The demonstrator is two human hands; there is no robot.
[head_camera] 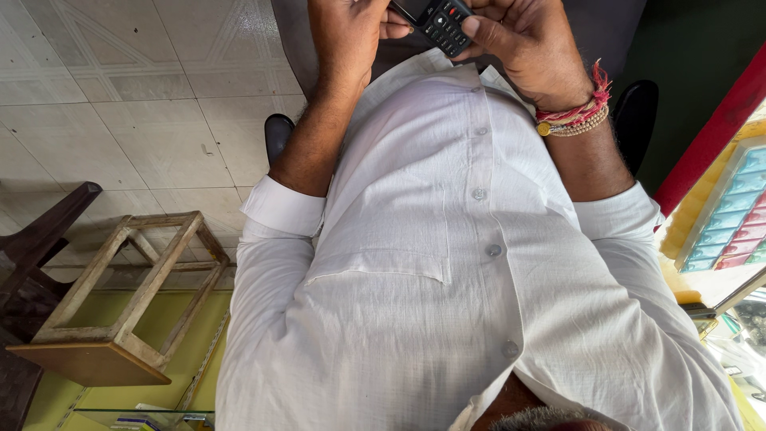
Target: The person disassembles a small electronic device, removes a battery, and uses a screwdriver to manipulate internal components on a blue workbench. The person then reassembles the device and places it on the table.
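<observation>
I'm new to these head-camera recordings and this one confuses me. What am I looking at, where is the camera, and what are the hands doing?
There is no machine here, only a person. The single picture comes from a camera worn on their head, pointing straight down their own body, so the white buttoned shirt fills the middle and the pale tiled floor lies beyond. At the top, both hands grip a small black push-button phone: the left hand holds one side, and the right hand, with red thread and bead bands at its wrist, has its thumb on the keys. On the floor to the left lies a bare wooden stool, tipped on its side.
</observation>
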